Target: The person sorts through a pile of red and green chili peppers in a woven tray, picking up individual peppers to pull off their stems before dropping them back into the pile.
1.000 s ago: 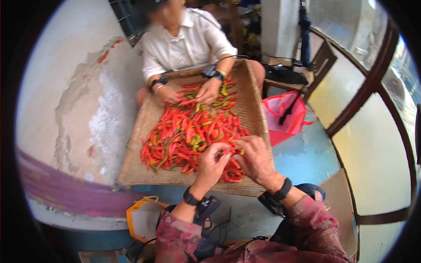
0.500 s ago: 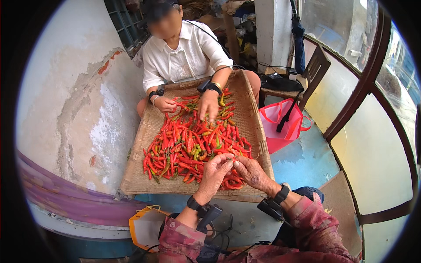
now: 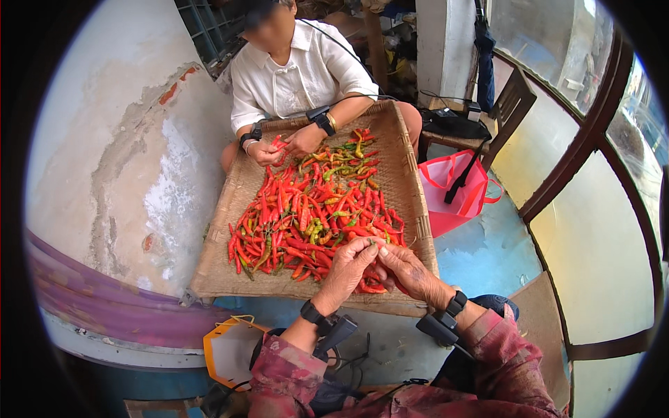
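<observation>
Over the near right part of a heap of red chili peppers (image 3: pixel 293 223), my two hands meet fingertip to fingertip. My right hand (image 3: pixel 412 270) is closed round a red chili pepper (image 3: pixel 399 283), which shows partly below its fingers. At the upper end of that pepper my left hand (image 3: pixel 348 269) pinches; its fingers hide most of what they grip. The heap, with some green and yellowish peppers mixed in, lies in a square woven tray (image 3: pixel 209 284). Across it, a co-worker's hands (image 3: pixel 304 141) are close together and hold a red pepper (image 3: pixel 279 143).
A pink-and-white bag (image 3: pixel 460 202) stands right of the tray beside a wooden chair (image 3: pixel 512 111) with a black bag on it. An orange-edged bag (image 3: pixel 226 352) sits below the tray's near left corner. A cracked wall (image 3: pixel 125 174) borders the left side.
The co-worker's hand over the heap has drawn back to the other hand. My hands stay together, and more of a red pepper now shows under my right fingers. The view has shifted slightly.
</observation>
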{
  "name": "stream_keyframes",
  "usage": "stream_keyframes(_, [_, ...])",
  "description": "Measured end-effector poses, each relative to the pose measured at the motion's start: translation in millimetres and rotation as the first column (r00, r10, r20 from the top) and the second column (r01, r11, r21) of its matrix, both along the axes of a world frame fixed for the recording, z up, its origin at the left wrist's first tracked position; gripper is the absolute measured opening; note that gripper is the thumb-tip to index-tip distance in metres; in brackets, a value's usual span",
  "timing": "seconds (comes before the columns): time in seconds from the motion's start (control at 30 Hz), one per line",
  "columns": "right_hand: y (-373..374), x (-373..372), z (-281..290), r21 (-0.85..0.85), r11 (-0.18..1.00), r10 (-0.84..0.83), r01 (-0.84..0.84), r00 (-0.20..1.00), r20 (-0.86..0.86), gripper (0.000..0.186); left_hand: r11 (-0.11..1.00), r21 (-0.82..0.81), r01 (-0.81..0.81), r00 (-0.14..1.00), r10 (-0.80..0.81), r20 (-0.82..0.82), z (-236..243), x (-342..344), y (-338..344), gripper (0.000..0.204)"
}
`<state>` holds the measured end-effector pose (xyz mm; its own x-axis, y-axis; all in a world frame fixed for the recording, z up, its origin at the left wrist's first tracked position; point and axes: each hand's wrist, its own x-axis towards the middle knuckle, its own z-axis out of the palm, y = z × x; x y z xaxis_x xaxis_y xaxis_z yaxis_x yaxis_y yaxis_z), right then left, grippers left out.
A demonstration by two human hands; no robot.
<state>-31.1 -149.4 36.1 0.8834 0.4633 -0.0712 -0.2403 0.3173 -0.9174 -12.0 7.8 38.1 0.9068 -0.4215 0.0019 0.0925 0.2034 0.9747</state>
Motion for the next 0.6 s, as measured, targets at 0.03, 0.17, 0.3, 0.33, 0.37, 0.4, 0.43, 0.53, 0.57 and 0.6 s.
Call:
stream_keyframes(0.03, [-2,0,-4,-0.007,0.999,0.031,-0.031,0.999,0.038,0.032,1.0,0.015,-0.004,1.0,0.004,-0.022,4,-1,-2,0.025])
stream_keyframes(0.17, [-8,4,-9,-0.036,0.999,0.039,-0.039,0.999,-0.002,0.033,0.988,0.146,-0.058,0.992,0.04,0.124,2,1,-7,0.023])
stream_keyframes(0.3, [-1,7,-13,-0.04,0.998,0.059,-0.058,0.998,0.016,0.035,0.972,0.185,-0.142,0.978,0.109,0.176,0,4,-3,0.021])
stream_keyframes(0.33, [0,8,-14,-0.083,0.994,0.068,-0.065,0.997,0.029,0.036,0.971,0.191,-0.14,0.979,0.107,0.173,-1,6,-2,0.021])
stream_keyframes(0.37, [1,10,-14,-0.126,0.99,0.077,-0.071,0.996,0.041,0.037,0.974,0.171,-0.147,0.979,0.119,0.165,-3,8,-1,0.021])
stream_keyframes(0.4, [1,10,-13,-0.121,0.99,0.076,-0.072,0.996,0.036,0.037,0.977,0.149,-0.155,0.979,0.132,0.155,-3,9,-1,0.021])
stream_keyframes(0.43, [1,10,-12,-0.135,0.988,0.081,-0.076,0.996,0.031,0.037,0.966,0.197,-0.17,0.977,0.139,0.161,-3,10,-1,0.022])
stream_keyframes(0.53, [4,10,-7,-0.166,0.984,0.077,-0.072,0.997,0.026,0.038,0.959,0.201,-0.2,0.971,0.167,0.169,2,10,-1,0.022])
stream_keyframes(0.57, [5,9,-8,-0.186,0.979,0.089,-0.079,0.995,0.048,0.038,0.94,0.248,-0.234,0.96,0.183,0.213,-10,13,4,0.023])
stream_keyframes(0.6, [5,9,-10,-0.21,0.974,0.098,-0.082,0.993,0.068,0.038,0.939,0.252,-0.233,0.96,0.181,0.213,-10,13,4,0.023])
